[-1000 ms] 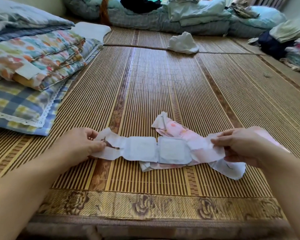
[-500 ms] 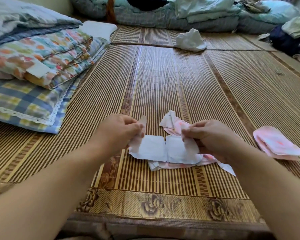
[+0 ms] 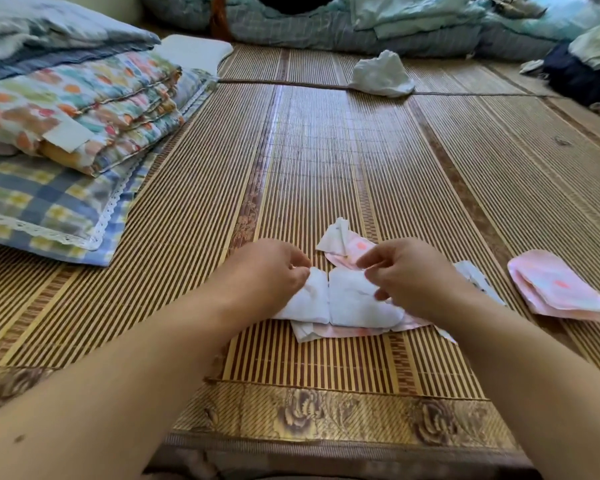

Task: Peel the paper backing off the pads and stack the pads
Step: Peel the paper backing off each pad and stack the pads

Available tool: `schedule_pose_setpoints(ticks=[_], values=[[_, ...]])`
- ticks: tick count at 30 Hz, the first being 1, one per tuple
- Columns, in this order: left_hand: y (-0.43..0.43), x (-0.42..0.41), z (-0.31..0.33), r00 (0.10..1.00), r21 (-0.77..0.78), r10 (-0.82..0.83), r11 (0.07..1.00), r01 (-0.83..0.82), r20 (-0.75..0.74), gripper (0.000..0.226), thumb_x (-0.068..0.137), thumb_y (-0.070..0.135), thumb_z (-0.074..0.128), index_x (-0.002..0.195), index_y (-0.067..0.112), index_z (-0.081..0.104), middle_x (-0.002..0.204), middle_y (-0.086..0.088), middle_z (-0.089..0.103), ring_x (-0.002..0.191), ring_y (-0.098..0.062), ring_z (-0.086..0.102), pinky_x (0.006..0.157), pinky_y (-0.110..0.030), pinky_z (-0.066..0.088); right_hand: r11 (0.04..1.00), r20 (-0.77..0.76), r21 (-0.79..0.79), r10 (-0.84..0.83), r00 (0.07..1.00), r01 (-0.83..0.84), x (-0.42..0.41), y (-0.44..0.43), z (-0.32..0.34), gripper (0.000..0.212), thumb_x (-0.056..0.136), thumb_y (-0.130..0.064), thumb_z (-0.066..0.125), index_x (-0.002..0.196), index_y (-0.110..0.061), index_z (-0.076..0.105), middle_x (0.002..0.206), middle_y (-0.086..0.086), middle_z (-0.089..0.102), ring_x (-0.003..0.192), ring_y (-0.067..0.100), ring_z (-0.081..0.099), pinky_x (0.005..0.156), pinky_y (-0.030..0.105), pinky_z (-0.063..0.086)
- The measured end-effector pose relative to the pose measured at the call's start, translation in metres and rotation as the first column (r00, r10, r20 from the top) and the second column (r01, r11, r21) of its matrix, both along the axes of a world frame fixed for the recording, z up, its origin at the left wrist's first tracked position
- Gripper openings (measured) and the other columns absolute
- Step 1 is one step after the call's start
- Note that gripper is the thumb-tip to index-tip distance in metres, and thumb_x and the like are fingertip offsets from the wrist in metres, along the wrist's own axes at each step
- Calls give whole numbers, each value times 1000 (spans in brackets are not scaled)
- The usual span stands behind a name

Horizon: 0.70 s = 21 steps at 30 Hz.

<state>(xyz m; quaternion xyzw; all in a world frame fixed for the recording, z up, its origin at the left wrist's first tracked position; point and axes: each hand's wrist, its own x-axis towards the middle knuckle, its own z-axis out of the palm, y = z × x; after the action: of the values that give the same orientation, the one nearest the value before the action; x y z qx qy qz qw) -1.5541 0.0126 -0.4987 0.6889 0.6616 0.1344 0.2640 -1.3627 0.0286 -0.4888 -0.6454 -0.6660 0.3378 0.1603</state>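
A wide bamboo mat (image 3: 326,161) fills the floor, striped brown and gold, with a flowered border running along its near edge. On the far left sits a stack of folded bedding (image 3: 66,98), floral quilt on top of a blue checked cushion, and more bedding in pale blue (image 3: 378,26) lies heaped along the back. A crumpled white cloth (image 3: 380,76) rests on the mat near that back pile.

Down in the middle, both bare forearms reach in from the near edge. The left hand (image 3: 269,275) pinches the left end of a folded white pad (image 3: 347,299), thumb and fingers closed tight on its upper corner. The right hand (image 3: 407,275) is pinched narrow on the pad's right section, fingertips drawn together over the top edge. The pad lies low over the mat, creased down its middle into two panels side by side.

Under it and just behind lie loose pink and white wrappers (image 3: 347,245), one poking out past the fingers, more showing at the near edge of the pad. Off to the right, well apart from the hands, a small stack of pink pads (image 3: 558,289) sits flat on the mat.
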Motion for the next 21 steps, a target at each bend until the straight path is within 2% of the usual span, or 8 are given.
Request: schedule_pose_setpoints(ticks=[3, 5, 8, 10, 13, 15, 18, 21], values=[[5, -23, -1, 971, 82, 131, 990, -117, -200, 37, 83, 46, 60, 115, 28, 60, 113, 3, 64, 92, -15, 59, 77, -37, 52, 993, 134, 85, -89, 987, 78, 25, 8, 6, 12, 84, -24, 66, 73, -20, 66, 75, 2, 68, 67, 18, 66, 55, 29, 49], [3, -32, -5, 942, 16, 158, 987, -161, -295, 45, 76, 50, 66, 112, 25, 60, 104, 4, 64, 86, -12, 58, 72, -32, 49, 992, 221, -71, -85, 971, 103, 36, 7, 8, 21, 79, -35, 70, 70, -17, 66, 70, 5, 69, 66, 20, 67, 56, 32, 53], [0, -32, -14, 963, -74, 112, 988, -134, -246, 43, 71, 45, 74, 106, 24, 62, 89, 11, 56, 76, -5, 53, 62, -27, 45, 976, 282, -186, -55, 958, 110, 36, 1, -1, 29, 69, -42, 77, 70, -15, 69, 68, 5, 70, 66, 19, 67, 60, 34, 54], [0, -31, -17, 974, -64, 93, 992, -108, -207, 37, 72, 42, 74, 102, 25, 63, 85, 14, 52, 75, -3, 51, 63, -25, 43, 982, 274, -155, -67, 959, 113, 33, 0, -6, 26, 66, -40, 80, 69, -17, 68, 64, 0, 69, 61, 13, 64, 52, 27, 49], [-3, -31, -17, 983, -66, 78, 994, -90, -168, 17, 75, 41, 72, 83, 31, 60, 81, 13, 57, 71, -4, 54, 57, -25, 43, 982, 187, -148, -86, 979, 115, 30, -3, -10, 18, 71, -29, 79, 67, -17, 66, 57, -4, 66, 45, 3, 60, 38, 17, 40], [-5, -29, -19, 986, -49, 58, 997, -67, -158, 14, 79, 37, 69, 75, 32, 57, 77, 11, 59, 68, -5, 54, 51, -23, 39, 987, 211, -139, -51, 976, 82, 31, -3, -11, 15, 74, -29, 77, 67, -20, 66, 61, -5, 66, 47, 3, 60, 38, 17, 38], [-6, -31, -21, 990, -6, 78, 997, -79, -116, 17, 79, 33, 69, 87, 33, 54, 80, 13, 59, 70, 0, 54, 53, -20, 40, 984, 123, -146, -85, 989, 103, 35, 0, -10, 14, 74, -24, 77, 69, -16, 68, 62, -2, 68, 47, 4, 63, 39, 17, 44], [-4, -31, -22, 992, -54, 50, 997, -56, -116, 51, 78, 33, 69, 124, 36, 47, 92, 13, 58, 73, -1, 54, 54, -19, 39, 963, -55, -219, -175, 983, 159, 39, 3, -8, 14, 73, -15, 78, 72, -6, 68, 65, 7, 71, 53, 14, 69, 49, 25, 56]])
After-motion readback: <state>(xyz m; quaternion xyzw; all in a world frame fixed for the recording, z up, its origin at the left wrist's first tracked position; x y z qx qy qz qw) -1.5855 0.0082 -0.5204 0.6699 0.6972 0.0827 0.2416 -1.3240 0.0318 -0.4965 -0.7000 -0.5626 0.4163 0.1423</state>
